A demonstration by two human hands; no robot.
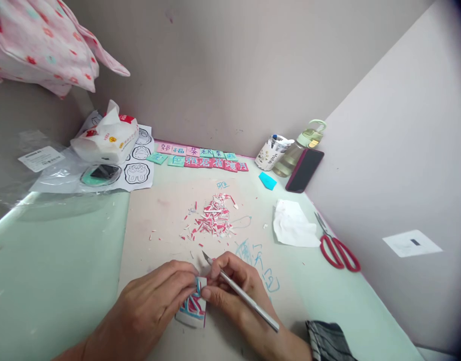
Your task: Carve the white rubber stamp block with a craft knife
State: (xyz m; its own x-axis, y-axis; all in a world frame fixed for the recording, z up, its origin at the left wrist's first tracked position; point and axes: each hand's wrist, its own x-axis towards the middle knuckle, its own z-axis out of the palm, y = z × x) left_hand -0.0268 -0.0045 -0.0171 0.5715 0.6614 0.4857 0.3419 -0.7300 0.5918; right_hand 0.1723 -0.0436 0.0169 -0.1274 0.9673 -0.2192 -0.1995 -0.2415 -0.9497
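My left hand (pixel 151 301) is closed on the upper left side of a small carved block (pixel 192 310), with white raised edges, a red ground and blue-marked strokes. A silver craft knife (pixel 249 299) lies across my right hand (pixel 234 286), its blade pointing up and left, away from the block. The thumb of that hand rests against the block's right edge. Part of the block is covered by my fingers. Beyond both hands, a heap of red and white shavings (pixel 215 215) is spread on the beige board (pixel 147 210).
Pink, green and red tiles with characters (pixel 203 162) line the back. To the left are a tissue pack (pixel 110 135) and printed sheets (pixel 138 173). At right stand a bottle (pixel 290 158) and a phone (pixel 304 170); nearer are a crumpled tissue (pixel 294 225) and red-handled scissors (pixel 339 250).
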